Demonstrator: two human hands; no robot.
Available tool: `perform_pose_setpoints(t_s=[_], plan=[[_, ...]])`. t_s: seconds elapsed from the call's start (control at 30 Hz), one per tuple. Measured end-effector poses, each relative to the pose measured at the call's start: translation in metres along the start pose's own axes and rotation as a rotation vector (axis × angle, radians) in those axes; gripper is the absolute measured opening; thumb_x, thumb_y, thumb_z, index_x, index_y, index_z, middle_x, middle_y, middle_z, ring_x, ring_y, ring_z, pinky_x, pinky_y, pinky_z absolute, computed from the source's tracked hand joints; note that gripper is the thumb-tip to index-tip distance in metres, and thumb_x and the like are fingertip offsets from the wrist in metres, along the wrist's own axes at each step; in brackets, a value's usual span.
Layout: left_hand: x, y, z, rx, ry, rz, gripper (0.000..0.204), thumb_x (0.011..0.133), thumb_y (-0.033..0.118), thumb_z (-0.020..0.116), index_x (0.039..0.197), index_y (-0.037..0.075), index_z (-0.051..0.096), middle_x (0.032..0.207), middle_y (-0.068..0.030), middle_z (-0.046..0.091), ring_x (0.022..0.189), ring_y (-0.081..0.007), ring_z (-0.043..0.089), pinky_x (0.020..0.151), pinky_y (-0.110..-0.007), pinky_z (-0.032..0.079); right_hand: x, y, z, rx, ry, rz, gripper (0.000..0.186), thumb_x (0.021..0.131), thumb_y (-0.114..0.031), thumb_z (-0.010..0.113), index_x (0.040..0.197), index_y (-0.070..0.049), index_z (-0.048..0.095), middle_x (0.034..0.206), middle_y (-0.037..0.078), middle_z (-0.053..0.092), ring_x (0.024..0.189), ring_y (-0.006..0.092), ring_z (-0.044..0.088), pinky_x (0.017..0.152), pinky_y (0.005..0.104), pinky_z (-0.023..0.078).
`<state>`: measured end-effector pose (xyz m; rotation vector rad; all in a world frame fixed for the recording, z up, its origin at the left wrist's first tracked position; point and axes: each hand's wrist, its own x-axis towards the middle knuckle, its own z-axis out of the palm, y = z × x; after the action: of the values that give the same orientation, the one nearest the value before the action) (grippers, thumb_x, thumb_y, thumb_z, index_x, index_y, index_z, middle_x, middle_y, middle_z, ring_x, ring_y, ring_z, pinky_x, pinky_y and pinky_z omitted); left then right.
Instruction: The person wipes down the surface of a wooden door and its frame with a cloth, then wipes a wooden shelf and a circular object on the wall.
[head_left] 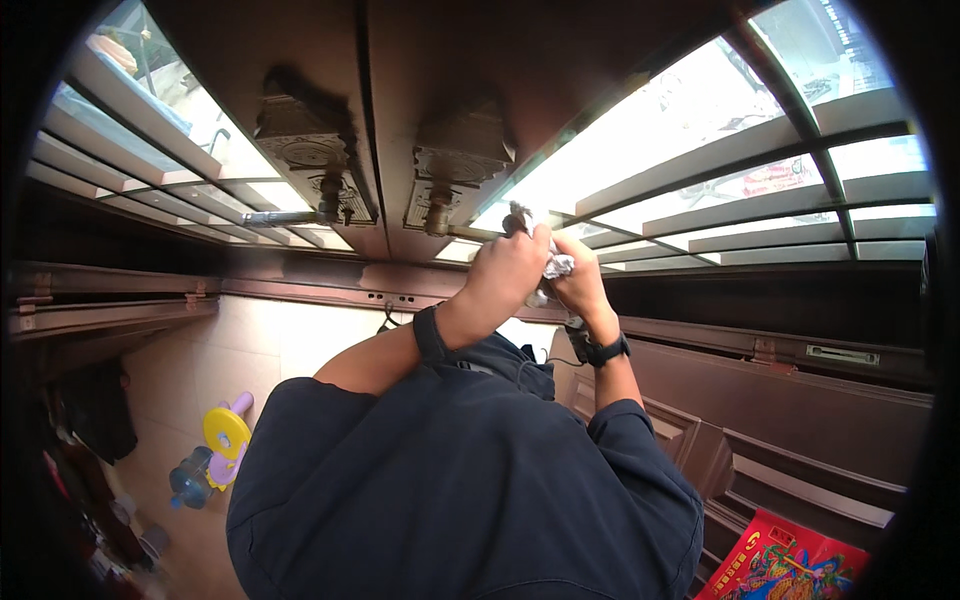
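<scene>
My left hand (pixel 505 265) and my right hand (pixel 580 280) are close together at the centre, both closed on a crumpled light grey cloth (pixel 558 263). A darker bunched part (pixel 518 218) sticks up above my left fingers, at the right door's ornate metal handle (pixel 436 220). Much of that handle's lever is hidden behind my hands, so I cannot tell whether they touch it. A second metal lever handle (pixel 285 218) is on the left dark brown door leaf (pixel 330 40). Barred glass panels (pixel 700 130) flank the handles.
A brown panelled door (pixel 690 380) stands at my right, with a red printed paper (pixel 775 560) at lower right. On the tiled floor (pixel 255 335) at left are a yellow and purple plastic object (pixel 226 432) and a blue water jug (pixel 190 477). Dark items (pixel 95 400) line the left edge.
</scene>
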<state>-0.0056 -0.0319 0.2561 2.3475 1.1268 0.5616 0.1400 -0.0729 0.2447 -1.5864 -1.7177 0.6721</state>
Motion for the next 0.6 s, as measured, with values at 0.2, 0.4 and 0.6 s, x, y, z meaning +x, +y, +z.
perform_pose_setpoints(t_s=[0.2,0.4,0.6], plan=[[0.005,0.008,-0.058,-0.375,0.2,0.249,0.035,0.081,0.017,0.06,0.114,0.012,0.047,0.061,-0.0153,0.057,0.056,-0.032,0.061,0.049,-0.039,0.049,0.014,-0.054,-0.03,-0.413,0.412,-0.431,0.049,0.064,-0.006,0.072,0.109,-0.002,0.053,0.111,0.019,0.053,0.103,0.033,0.053,0.083,0.0377,0.045],[0.008,-0.009,-0.099,-0.389,0.725,0.355,0.044,0.075,0.006,0.064,0.116,0.013,0.051,0.089,-0.013,0.063,0.067,-0.0297,0.062,0.055,-0.036,0.05,0.054,-0.093,0.0,-0.51,0.658,-0.769,0.054,0.081,-0.019,0.063,0.126,-0.003,0.038,0.131,0.024,0.034,0.119,0.0389,0.039,0.097,0.046,0.037],[-0.004,-0.039,-0.103,-0.296,0.86,0.27,0.045,0.069,-0.004,0.063,0.111,0.006,0.054,0.101,-0.0118,0.063,0.082,-0.0273,0.064,0.066,-0.032,0.051,0.079,-0.088,0.051,-0.442,0.564,-0.634,0.053,0.073,-0.007,0.06,0.124,-0.014,0.047,0.133,0.013,0.036,0.125,0.0359,0.03,0.103,0.0526,0.021]])
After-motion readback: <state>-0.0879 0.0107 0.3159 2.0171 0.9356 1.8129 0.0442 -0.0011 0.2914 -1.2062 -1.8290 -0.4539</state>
